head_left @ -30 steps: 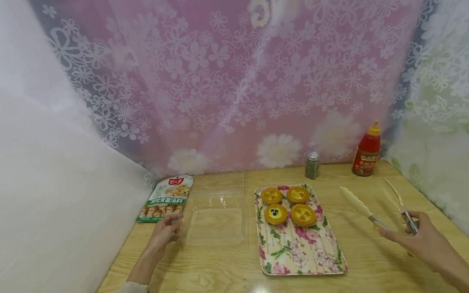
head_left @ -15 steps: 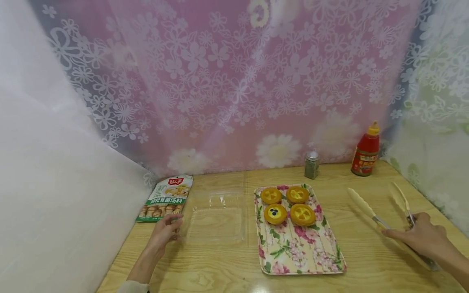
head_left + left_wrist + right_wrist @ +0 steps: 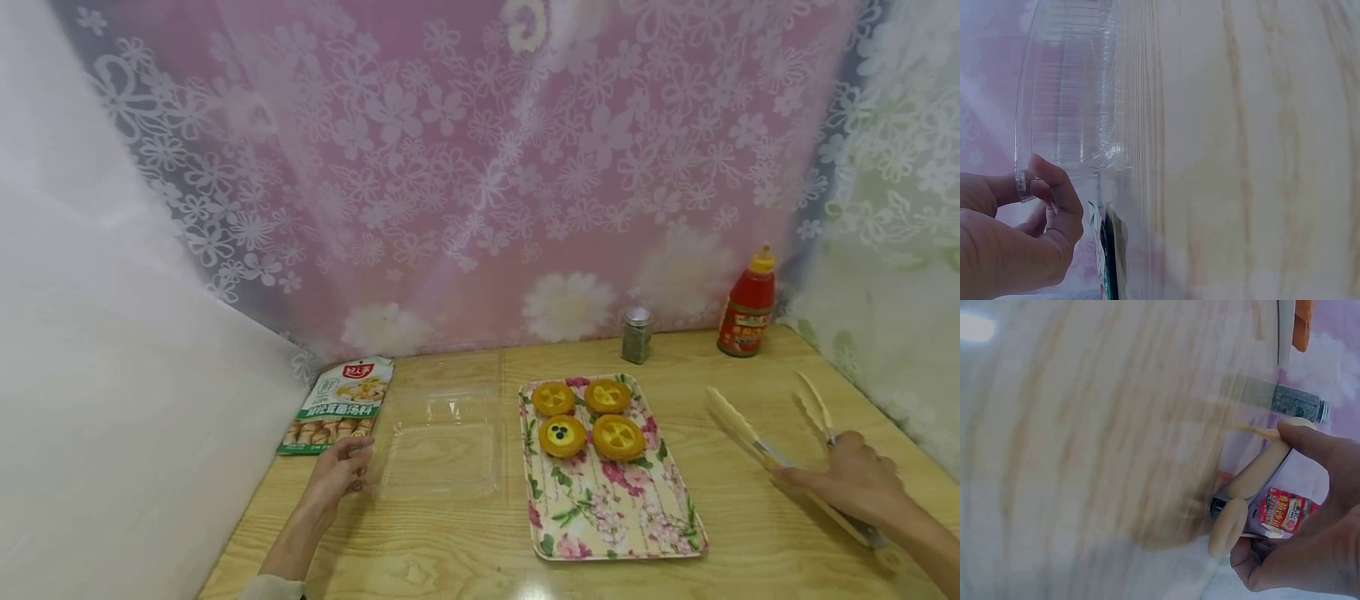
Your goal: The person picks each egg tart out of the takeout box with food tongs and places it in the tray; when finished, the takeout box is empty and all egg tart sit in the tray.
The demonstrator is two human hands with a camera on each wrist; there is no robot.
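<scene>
My left hand (image 3: pixel 337 473) pinches the rim at the left side of a clear plastic container (image 3: pixel 441 497) with an open lid. In the left wrist view, thumb and fingers meet on the corner of the container (image 3: pixel 1072 94). In the head view, my right hand (image 3: pixel 855 475) holds a pair of tongs (image 3: pixel 737 418) between thumb and fingers. Their pale tips point away and stand apart with nothing between them. Left of the tongs lies a flowered tray (image 3: pixel 585 512) bearing several egg tarts (image 3: pixel 618 437), one topped with dark berries.
A mushroom soup seasoning packet (image 3: pixel 345 398) lies behind my left hand. At the back stand a small spice jar (image 3: pixel 636 337) and a red sauce bottle (image 3: pixel 748 308) with a yellow cap. A floral curtain (image 3: pixel 480 167) hangs behind the wooden table (image 3: pixel 420 550).
The right hand has shifted its hold forward along the tongs, so their handle end now shows behind the hand. The tongs have turned slightly. The left hand and container stay in place.
</scene>
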